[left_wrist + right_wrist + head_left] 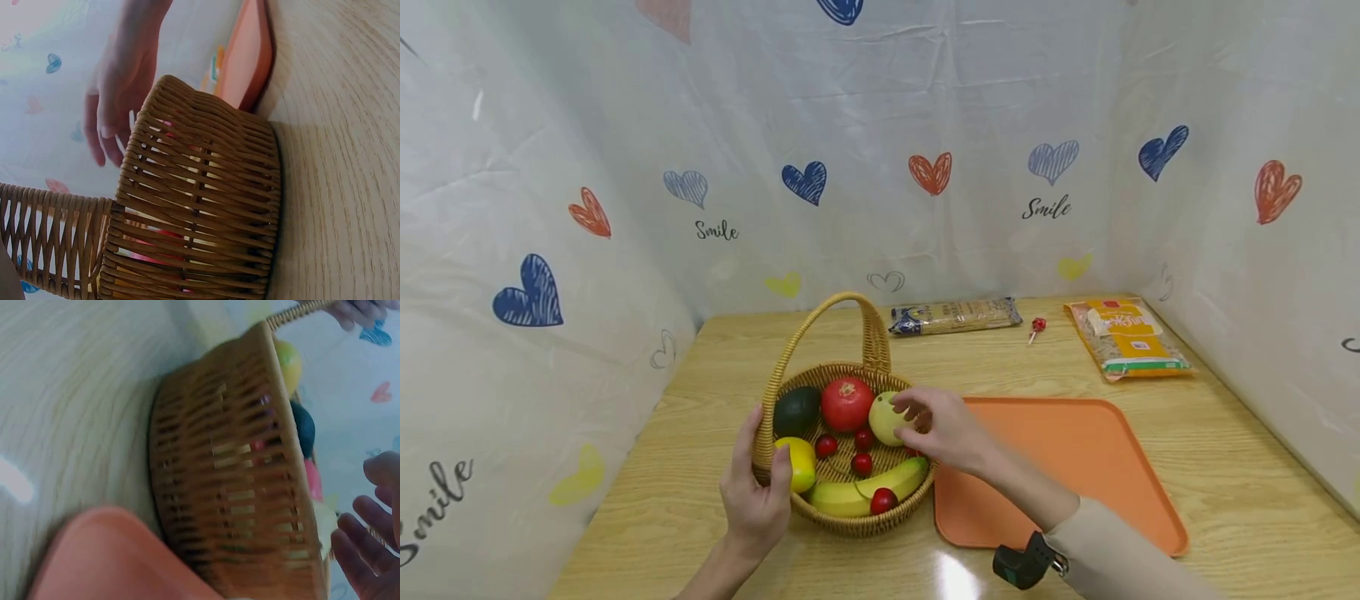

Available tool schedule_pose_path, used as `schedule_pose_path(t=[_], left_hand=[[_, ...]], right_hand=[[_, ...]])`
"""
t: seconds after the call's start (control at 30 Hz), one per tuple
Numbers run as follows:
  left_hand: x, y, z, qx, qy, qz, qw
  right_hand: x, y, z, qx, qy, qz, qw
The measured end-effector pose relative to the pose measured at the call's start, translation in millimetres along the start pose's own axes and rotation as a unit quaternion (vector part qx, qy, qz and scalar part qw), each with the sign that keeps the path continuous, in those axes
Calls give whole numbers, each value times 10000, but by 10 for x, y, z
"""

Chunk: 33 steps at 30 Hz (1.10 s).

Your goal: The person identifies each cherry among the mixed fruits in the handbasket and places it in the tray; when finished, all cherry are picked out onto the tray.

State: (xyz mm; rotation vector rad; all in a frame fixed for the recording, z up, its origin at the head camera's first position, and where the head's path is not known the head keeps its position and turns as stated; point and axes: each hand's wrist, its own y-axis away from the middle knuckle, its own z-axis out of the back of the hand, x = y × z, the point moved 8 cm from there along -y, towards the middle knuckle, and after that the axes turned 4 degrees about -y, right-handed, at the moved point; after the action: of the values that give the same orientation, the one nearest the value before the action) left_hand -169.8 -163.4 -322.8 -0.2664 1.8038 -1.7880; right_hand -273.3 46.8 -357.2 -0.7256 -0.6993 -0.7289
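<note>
A wicker basket (880, 523) with a tall arched handle (790, 342) stands on the table. My left hand (758, 500) holds the handle's left base, thumb toward the inside. In the basket lie a dark green avocado (796, 412), a red pomegranate (847, 404), a yellow fruit (799, 463), a banana (838, 499) and several small red cherries (861, 464). A round pale green fruit (886, 419) sits at the right inside. Over its right side hovers my right hand (951, 429), fingers spread and loosely bent, with nothing gripped.
An orange tray (1060, 467) lies to the basket's right, close against it. Along the back are a long pack of noodles (955, 317), a red lollipop (1037, 326) and a yellow-orange food bag (1127, 337). Heart-printed curtains (880, 217) enclose the wooden table (647, 517).
</note>
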Motion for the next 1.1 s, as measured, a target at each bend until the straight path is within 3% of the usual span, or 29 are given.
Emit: schedule_pose_path(t=[0.2,0.33,0.53,0.83,1.1], left_hand=[[2,-1,-1,34,48,21,10000],[8,1,-2,54,26,49,10000],[12,11,-18,121,-11,67,9999],[4,5,-6,52,-37,14,10000],[8,5,-6,73,-54,21,10000]], right_hand=[[133,-38,-359,733,-60,349,9967],[172,-68,-550,1055,182,496,9930],[147,-79,-785,1568,531,405,9854],[104,-66,-935,1833,1100,344,9763],[75,-70,-974,1980,1166,135,9732]])
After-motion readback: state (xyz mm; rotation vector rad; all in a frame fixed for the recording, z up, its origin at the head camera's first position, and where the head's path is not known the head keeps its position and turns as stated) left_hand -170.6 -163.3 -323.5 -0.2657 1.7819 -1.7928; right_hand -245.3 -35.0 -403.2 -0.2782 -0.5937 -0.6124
